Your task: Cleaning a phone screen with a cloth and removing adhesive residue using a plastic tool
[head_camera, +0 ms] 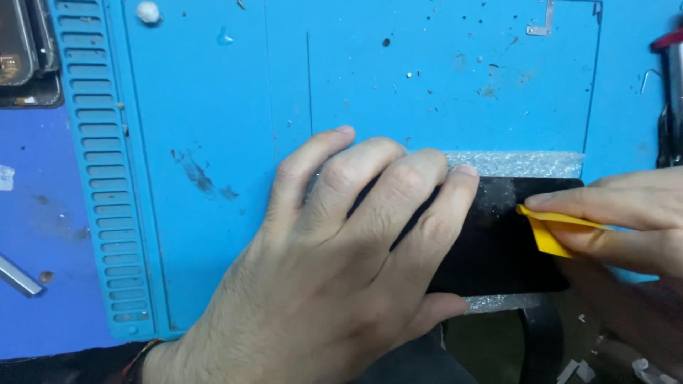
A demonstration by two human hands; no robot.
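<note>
At the far left edge of the frame a flat grey metal bar [17,276] lies on a darker blue surface, and a dark device [25,50] sits in the upper left corner. Beside these runs the slotted left rim of a light blue silicone work mat [213,107], speckled with tiny screws and specks of debris. In the lower middle, the left hand [334,263] lies palm down with its fingers spread flat, pressing on the left part of a flat black rectangular glass panel [498,242]. That panel rests in the right centre of the frame on a strip of clear bubble wrap [516,163], which shows above and below it. At the right edge, the right hand [626,227] pinches a small yellow cloth [551,231] between thumb and fingers, holding it against the panel's surface. A small metal bracket [542,27] lies on the mat at the upper right.
</note>
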